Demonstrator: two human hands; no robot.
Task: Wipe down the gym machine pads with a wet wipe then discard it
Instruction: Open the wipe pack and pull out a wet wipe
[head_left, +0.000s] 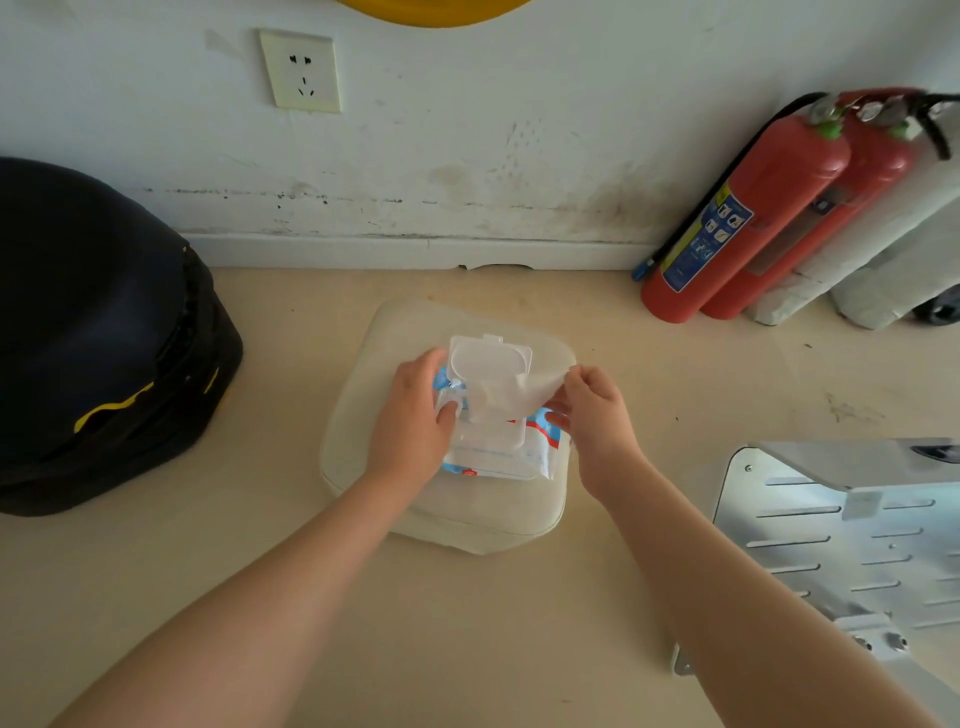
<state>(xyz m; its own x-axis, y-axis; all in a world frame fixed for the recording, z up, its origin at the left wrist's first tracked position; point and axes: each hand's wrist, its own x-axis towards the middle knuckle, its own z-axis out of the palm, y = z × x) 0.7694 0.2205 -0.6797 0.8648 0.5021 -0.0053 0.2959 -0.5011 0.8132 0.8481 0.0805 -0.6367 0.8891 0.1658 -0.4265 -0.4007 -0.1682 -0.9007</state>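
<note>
Both arms reach forward over the cushion (363, 467): the left hand (413, 421) grips the wipes pack (498, 457), the right hand (589, 410) pinches a wipe (511, 389).

No wording can be read anywhere. The fire extinguisher (748, 208) carries a blue-and-yellow label with small pictograms, its print too blurred to make out. The wet wipe pack (498, 452) shows blue and red printing, likewise illegible.
</note>
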